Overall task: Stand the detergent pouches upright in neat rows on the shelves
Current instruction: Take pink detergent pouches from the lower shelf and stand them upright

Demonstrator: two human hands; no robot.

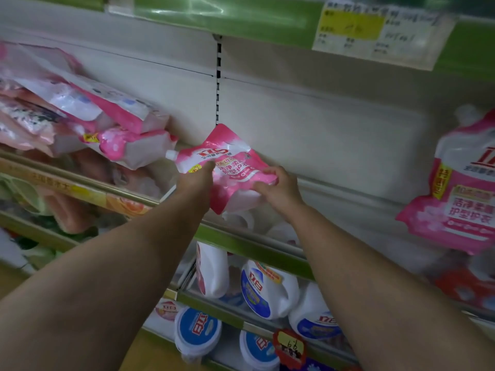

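Observation:
A pink and white detergent pouch (230, 164) with a white spout at its left end lies tilted over the middle shelf (334, 210). Both of my hands hold it. My left hand (198, 178) grips its spout end, thumb on the printed face. My right hand (278, 186) pinches its lower right edge. A pile of similar pink pouches (88, 121) lies flat and jumbled on the shelf section to the left. One more pink pouch (463, 194) stands upright at the far right of the shelf.
The shelf's white back panel (321, 116) runs behind the pouch, with bare shelf between my hands and the right pouch. A green price rail with a label (375, 30) is overhead. White detergent jugs (265, 287) fill the shelf below.

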